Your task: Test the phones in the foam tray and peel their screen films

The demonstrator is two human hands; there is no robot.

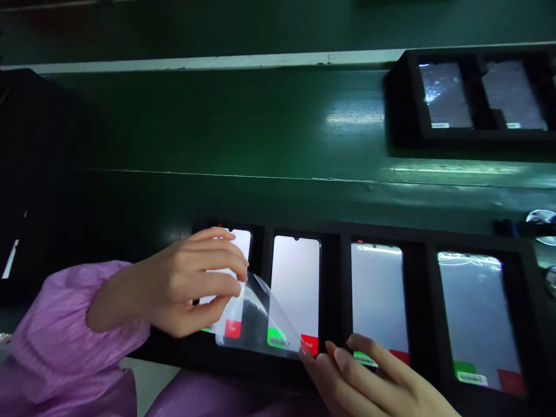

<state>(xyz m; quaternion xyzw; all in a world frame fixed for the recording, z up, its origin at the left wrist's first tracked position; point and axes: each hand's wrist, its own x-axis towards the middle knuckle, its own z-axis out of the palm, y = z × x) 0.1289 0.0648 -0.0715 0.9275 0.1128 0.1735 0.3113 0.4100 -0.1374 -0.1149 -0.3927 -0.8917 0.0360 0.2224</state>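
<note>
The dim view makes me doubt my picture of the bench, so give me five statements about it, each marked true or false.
1. The near, long black tray holds four lit rectangular phones. True.
2. The thin clear plastic film lies flat throughout. False: it curves up toward the bare left hand, with one corner at the bare right hand.
3. On the second phone from the left, the box reading "Fail" is green. False: it is red.
4. A purple fabric sleeve gathers at the left wrist. True.
5. The black tray at the upper right is nearer the person than the long one. False: it is farther away.
</note>
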